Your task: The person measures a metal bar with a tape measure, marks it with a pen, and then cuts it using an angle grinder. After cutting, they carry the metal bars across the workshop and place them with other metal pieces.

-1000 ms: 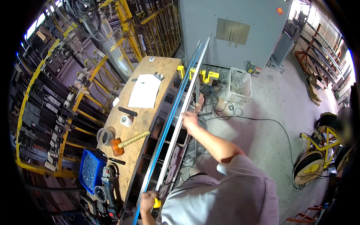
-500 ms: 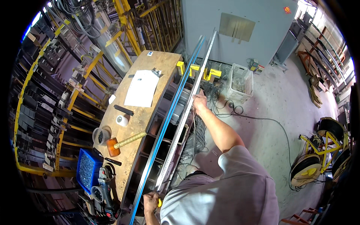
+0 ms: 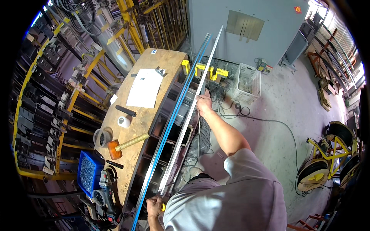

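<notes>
A long, straight pale metal strip [image 3: 184, 133], with a row of small marks or holes along it, slants from near my body toward the grey cabinet. My right hand [image 3: 204, 104] is closed round it about midway along. At its near end my left hand [image 3: 155, 207] is closed, fingers curled. A small yellow thing [image 3: 163, 207] shows beside that hand; its kind cannot be made out. Just left of the strip, and apart from it, blue-edged long metal profiles [image 3: 165, 134] run nearly parallel over the open-topped rack [image 3: 158, 148].
On the wooden bench [image 3: 169, 63] lie a paper sheet [image 3: 144, 88], a mallet [image 3: 127, 146], a white roll [image 3: 123, 122] and a cordless power tool [image 3: 108, 192]. A blue bin [image 3: 90, 173] adjoins it. Yellow blocks [image 3: 210, 72], a white crate [image 3: 246, 84] and cables [image 3: 266, 120] are on the right.
The strip's far end has shifted slightly farther off, and my right hand has moved a little left with it. The view has shifted slightly too. Both hands keep their closed shape.
</notes>
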`<state>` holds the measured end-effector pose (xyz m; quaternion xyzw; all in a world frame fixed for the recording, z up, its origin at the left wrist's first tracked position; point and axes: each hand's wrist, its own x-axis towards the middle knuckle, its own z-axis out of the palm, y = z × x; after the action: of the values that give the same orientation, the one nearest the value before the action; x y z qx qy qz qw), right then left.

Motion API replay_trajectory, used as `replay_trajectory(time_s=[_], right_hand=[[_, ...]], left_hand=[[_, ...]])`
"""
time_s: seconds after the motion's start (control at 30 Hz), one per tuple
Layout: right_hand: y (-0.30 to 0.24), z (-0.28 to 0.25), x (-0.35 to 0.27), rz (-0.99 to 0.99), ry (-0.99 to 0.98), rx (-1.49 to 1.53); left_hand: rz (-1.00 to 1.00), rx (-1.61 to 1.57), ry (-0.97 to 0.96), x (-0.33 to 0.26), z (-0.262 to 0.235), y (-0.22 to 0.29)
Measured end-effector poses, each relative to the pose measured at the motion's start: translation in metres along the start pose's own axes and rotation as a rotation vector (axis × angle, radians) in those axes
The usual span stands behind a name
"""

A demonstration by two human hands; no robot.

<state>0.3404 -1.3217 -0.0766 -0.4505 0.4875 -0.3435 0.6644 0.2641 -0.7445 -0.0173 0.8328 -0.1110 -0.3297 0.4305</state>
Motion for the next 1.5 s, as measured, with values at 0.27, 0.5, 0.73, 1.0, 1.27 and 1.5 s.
replay_trajectory(time_s=[0.27, 0.5, 0.73, 1.0, 1.27, 1.5], right_hand=[[0.002, -0.002, -0.006, 0.017, -0.07, -0.01], [0.023, 0.003, 0.001, 0.004, -0.06, -0.014], [0.016, 0.002, -0.014, 0.105, -0.163, -0.017], [0.033, -0.003, -0.052, 0.224, -0.092, 0.09], [0.164, -0.035, -0.259, 0.884, -1.084, 0.113], [0.168, -0.015, -0.312, 0.867, -1.088, 0.232]], left_hand=[[-0.009, 0.032, 0.009, 0.002, -0.005, -0.018], [-0.049, 0.07, 0.043, 0.003, -0.007, -0.011], [-0.038, 0.058, 0.007, 0.01, -0.014, -0.043], [-0.05, 0.033, -0.013, 0.014, -0.015, -0.024], [0.635, 0.751, -0.157, 0.027, -0.031, -0.07], [-0.145, 0.088, -0.13, 0.016, -0.033, -0.026]])
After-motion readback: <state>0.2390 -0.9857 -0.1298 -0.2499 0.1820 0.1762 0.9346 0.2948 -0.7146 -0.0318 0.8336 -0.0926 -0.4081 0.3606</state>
